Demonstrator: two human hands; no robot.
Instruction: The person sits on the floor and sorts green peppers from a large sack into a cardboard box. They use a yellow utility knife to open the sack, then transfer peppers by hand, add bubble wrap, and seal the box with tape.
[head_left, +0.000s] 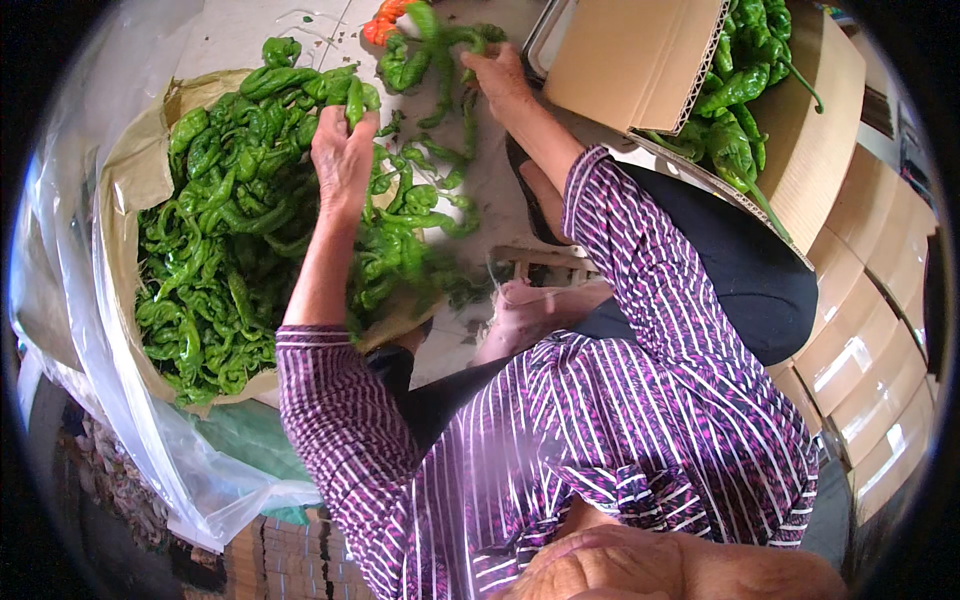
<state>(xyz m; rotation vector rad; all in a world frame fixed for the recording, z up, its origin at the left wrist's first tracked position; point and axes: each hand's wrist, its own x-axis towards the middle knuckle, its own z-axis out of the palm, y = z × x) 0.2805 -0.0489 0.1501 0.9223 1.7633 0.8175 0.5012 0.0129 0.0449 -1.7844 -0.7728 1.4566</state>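
Observation:
My left hand (345, 154) is closed around a light green pepper (354, 103) at the upper edge of a heap of twisted green peppers (247, 165). The heap fills a large tan sack (135, 180) with a rolled-down rim. Farther right, my right hand (499, 79) reaches over the floor beside blurred green peppers (442, 64). Its fingertips meet some of them, but blur hides whether they are gripped. An orange-red pepper (385, 22) lies just beyond. More loose green peppers (420, 199) spread between my two arms.
A cardboard box (637, 60) with raised flaps stands at upper right, holding green peppers (739, 90). Stacked cartons (862, 352) line the right side. Clear plastic sheeting (67, 247) surrounds the sack's left side. A low slatted stool or crate (544, 262) sits by my feet.

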